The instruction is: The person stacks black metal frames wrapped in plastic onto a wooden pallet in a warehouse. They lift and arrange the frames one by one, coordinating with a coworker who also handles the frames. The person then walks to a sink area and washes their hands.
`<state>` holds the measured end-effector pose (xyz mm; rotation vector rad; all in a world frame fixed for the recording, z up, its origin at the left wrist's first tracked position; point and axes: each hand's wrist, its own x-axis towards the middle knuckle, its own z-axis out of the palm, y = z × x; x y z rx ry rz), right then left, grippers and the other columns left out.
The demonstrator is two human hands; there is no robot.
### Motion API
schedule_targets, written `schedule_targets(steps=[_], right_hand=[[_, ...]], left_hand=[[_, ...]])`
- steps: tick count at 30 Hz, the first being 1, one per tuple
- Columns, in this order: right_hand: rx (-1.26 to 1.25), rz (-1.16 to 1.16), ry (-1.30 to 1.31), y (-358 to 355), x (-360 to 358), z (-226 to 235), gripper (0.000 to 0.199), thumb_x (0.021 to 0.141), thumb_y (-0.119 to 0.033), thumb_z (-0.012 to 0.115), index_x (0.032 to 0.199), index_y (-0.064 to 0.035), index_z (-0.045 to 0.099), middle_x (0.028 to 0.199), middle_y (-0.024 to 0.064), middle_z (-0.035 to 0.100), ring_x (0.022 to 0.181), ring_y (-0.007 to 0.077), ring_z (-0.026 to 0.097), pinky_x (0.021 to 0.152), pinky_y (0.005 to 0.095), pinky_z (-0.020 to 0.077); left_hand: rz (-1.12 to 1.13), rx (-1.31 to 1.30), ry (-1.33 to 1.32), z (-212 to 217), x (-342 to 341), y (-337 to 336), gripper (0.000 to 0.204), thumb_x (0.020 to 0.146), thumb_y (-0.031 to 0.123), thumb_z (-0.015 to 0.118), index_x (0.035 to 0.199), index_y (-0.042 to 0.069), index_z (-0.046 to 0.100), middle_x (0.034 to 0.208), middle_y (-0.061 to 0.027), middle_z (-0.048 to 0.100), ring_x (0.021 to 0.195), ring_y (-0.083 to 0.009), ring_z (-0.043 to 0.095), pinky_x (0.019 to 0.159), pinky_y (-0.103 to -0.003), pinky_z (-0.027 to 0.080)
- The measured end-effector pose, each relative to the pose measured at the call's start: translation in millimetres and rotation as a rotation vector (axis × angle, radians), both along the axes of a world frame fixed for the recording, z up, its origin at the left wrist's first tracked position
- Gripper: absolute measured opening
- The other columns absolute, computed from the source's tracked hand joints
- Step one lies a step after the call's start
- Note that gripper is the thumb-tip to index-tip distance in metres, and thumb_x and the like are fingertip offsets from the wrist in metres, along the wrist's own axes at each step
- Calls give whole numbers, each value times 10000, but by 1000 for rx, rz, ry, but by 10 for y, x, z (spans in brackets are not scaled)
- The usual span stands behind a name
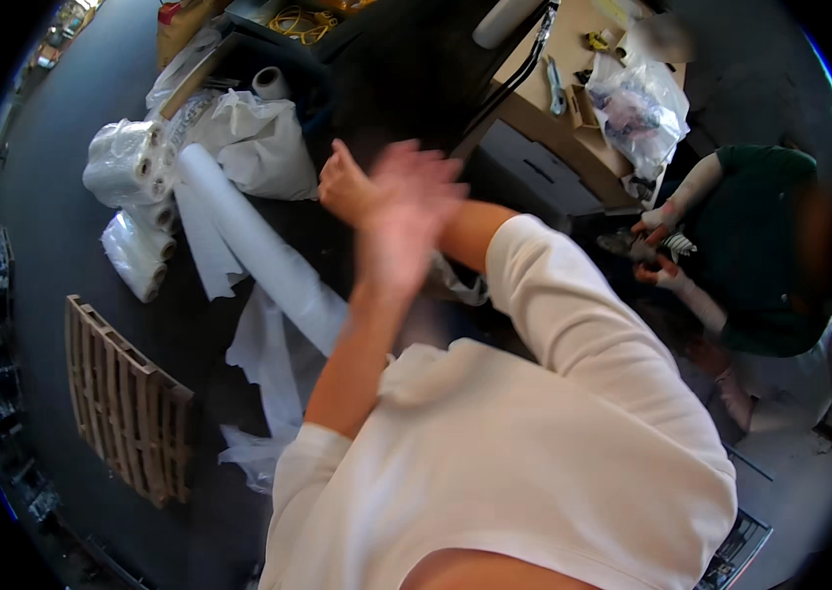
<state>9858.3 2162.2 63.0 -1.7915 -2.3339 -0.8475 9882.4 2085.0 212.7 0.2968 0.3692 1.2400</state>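
Note:
My forearms cross in front of me. My left hand, smeared by motion, lies across my right wrist or the back of that hand, its fingers stretched out toward the right. Beyond it, to the left, shows my right hand, with one finger or the thumb raised apart from the others; some of it is hidden behind the left. Neither hand shows anything in its grasp. Closest below them is a long roll of white sheeting, lying slantwise on the floor. A white sack stands just past my right hand.
Wrapped plastic film rolls sit at the left, with a wooden pallet nearer. At the right, a table bears a utility knife and a clear plastic bag. A co-worker in a dark green top handles something small.

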Motion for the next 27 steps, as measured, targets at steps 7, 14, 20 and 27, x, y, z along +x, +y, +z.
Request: schedule_targets(steps=[7, 14, 20, 27], right_hand=[[-1202, 433, 297, -453, 302, -49, 227, 731, -211, 497, 881, -74, 599, 866, 128, 602, 841, 290, 574, 712, 401, 426], [-1207, 798, 1391, -1382, 98, 1329, 205, 794, -94, 512, 987, -29, 533, 844, 93, 591, 799, 168, 573, 717, 260, 434], [-523, 1717, 1747, -2685, 250, 2596, 306, 826, -177, 446, 1037, 45, 446, 834, 153, 571, 721, 249, 564, 676, 310, 452], [-332, 2233, 1731, -3993, 327, 3004, 263, 824, -158, 457, 1011, 27, 454, 837, 146, 565, 720, 223, 553, 665, 291, 440]], left_hand=[[932, -405, 1037, -550, -2032, -1004, 324, 801, 60, 464, 1123, 27, 454, 1159, -82, 444, 1053, -147, 427, 890, -301, 329], [1160, -317, 1228, -120, -2124, -2393, 269, 803, 60, 474, 1068, 25, 493, 1115, -105, 486, 1030, -179, 468, 877, -305, 368], [1469, 491, 2059, 1376, -1156, -3998, 310, 842, 206, 443, 1063, -12, 446, 1124, -212, 432, 1005, -297, 480, 841, -421, 423], [1517, 928, 2348, 2023, -102, -5403, 303, 837, 200, 454, 1061, -4, 453, 1087, -192, 456, 987, -275, 488, 837, -398, 417]])
